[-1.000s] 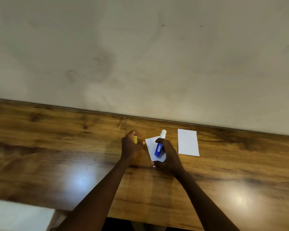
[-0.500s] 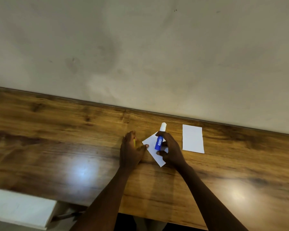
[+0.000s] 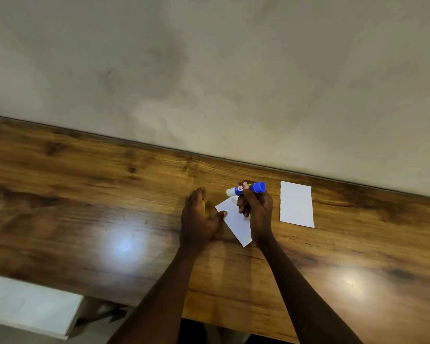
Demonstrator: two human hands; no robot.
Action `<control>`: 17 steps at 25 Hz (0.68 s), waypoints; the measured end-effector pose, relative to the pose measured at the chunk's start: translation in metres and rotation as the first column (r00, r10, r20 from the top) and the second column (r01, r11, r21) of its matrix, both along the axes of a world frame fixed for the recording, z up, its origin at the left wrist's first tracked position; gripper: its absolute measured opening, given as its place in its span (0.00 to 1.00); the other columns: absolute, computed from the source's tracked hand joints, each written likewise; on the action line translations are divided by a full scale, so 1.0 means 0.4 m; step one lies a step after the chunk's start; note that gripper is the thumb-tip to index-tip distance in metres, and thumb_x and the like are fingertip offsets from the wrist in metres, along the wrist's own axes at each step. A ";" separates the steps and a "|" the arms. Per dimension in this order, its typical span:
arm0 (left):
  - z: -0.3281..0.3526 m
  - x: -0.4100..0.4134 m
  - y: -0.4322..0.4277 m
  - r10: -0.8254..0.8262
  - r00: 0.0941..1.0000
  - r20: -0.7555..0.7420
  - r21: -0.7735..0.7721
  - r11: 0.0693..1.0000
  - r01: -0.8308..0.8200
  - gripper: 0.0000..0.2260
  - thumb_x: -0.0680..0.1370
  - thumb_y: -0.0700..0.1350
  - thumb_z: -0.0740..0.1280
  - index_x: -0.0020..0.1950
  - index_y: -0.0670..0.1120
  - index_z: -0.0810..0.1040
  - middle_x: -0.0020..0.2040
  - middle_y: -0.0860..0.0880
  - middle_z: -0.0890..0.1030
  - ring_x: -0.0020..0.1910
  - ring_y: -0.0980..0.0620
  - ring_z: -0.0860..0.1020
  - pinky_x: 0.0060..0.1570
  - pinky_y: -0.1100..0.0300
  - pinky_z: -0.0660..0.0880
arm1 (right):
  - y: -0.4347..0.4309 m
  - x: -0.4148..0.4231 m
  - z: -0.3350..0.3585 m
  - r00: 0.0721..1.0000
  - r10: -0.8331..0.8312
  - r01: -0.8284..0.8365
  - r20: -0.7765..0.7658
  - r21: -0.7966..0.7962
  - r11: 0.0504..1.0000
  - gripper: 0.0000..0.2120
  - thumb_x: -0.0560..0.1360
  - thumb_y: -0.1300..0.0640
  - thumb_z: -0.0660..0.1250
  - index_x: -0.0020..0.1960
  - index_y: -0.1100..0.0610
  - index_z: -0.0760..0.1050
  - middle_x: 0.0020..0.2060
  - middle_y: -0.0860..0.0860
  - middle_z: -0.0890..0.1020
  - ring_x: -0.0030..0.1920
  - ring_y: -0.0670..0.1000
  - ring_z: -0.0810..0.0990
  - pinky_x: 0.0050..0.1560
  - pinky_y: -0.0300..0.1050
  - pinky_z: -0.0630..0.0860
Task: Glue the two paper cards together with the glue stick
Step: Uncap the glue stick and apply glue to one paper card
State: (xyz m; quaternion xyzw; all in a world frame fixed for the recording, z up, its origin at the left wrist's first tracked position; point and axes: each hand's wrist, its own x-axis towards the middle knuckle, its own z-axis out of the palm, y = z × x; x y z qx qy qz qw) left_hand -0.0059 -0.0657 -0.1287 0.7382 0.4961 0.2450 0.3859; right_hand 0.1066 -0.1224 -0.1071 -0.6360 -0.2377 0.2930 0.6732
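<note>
My right hand (image 3: 255,209) grips a blue glue stick (image 3: 246,189), held nearly level with its white glue tip pointing left, above the table. Under that hand a white paper card (image 3: 235,220) lies tilted on the wooden table (image 3: 85,219). The thumb of my left hand (image 3: 199,217) touches the card's left edge, and a small yellow cap (image 3: 203,206) shows between its curled fingers. A second white card (image 3: 296,204) lies flat to the right, apart from both hands.
The table's far edge meets a plain beige wall (image 3: 209,70). A white board-like surface (image 3: 27,306) sits below the table's front edge at lower left. Light glares on the tabletop at left and right.
My right hand has swung the glue stick from upright to nearly level, tip now leftward, and lifted it toward the card's far end. The left hand stays at the card's left edge.
</note>
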 end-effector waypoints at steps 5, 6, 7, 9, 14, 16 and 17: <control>-0.002 0.001 0.002 0.001 1.000 0.026 0.023 1.000 -0.001 0.34 0.64 0.45 0.76 0.65 0.39 0.67 0.56 0.40 0.78 0.57 0.42 0.74 0.61 0.43 0.70 | 0.001 0.007 -0.019 1.000 0.005 -0.005 0.013 -0.064 0.998 0.08 0.74 0.66 0.61 0.38 0.57 0.71 0.21 0.49 0.76 0.19 0.43 0.70 0.22 0.31 0.66; -0.003 0.001 0.001 0.003 0.999 0.032 0.025 1.000 -0.004 0.33 0.63 0.45 0.76 0.65 0.39 0.67 0.56 0.41 0.78 0.56 0.43 0.75 0.61 0.43 0.71 | 0.001 0.006 -0.017 1.000 0.000 0.000 0.001 -0.056 0.998 0.09 0.74 0.66 0.61 0.36 0.57 0.70 0.20 0.48 0.75 0.19 0.43 0.70 0.22 0.31 0.67; -0.004 0.001 0.002 0.004 0.999 0.041 0.032 0.999 -0.005 0.33 0.63 0.44 0.76 0.64 0.38 0.68 0.55 0.41 0.78 0.55 0.43 0.75 0.61 0.42 0.71 | 0.004 0.006 -0.016 1.000 -0.004 0.003 -0.005 -0.050 0.999 0.10 0.74 0.65 0.61 0.35 0.57 0.69 0.18 0.48 0.75 0.19 0.43 0.69 0.22 0.31 0.67; -0.005 0.000 0.003 -0.007 0.999 0.039 0.033 0.999 0.006 0.33 0.64 0.45 0.76 0.64 0.39 0.68 0.56 0.40 0.77 0.57 0.42 0.74 0.59 0.42 0.71 | 0.007 0.006 -0.015 1.000 0.008 -0.007 0.021 -0.053 0.999 0.10 0.75 0.64 0.61 0.36 0.56 0.71 0.19 0.46 0.77 0.19 0.43 0.71 0.23 0.31 0.68; -0.008 -0.002 0.001 -0.030 0.999 0.033 0.052 0.998 0.028 0.33 0.65 0.46 0.75 0.65 0.39 0.66 0.58 0.40 0.77 0.59 0.41 0.73 0.63 0.44 0.69 | 0.007 0.001 -0.024 0.984 0.130 -0.110 0.124 -0.160 0.981 0.07 0.71 0.68 0.65 0.49 0.65 0.76 0.36 0.56 0.80 0.25 0.41 0.77 0.27 0.29 0.73; -0.007 -0.004 0.003 -0.030 0.999 0.044 0.055 0.998 0.028 0.33 0.65 0.46 0.75 0.65 0.38 0.67 0.55 0.40 0.78 0.57 0.42 0.74 0.63 0.43 0.69 | 0.009 -0.001 -0.018 0.982 0.124 -0.098 0.141 -0.178 0.979 0.08 0.69 0.69 0.67 0.48 0.67 0.75 0.33 0.53 0.79 0.25 0.40 0.76 0.25 0.28 0.71; -0.006 -0.005 0.004 -0.029 0.998 0.048 0.061 0.998 0.026 0.33 0.64 0.46 0.76 0.64 0.38 0.67 0.54 0.41 0.78 0.56 0.43 0.75 0.62 0.42 0.70 | 0.011 -0.003 -0.015 0.985 0.116 -0.092 0.130 -0.174 0.980 0.05 0.69 0.69 0.67 0.45 0.65 0.75 0.31 0.52 0.78 0.24 0.39 0.76 0.24 0.28 0.70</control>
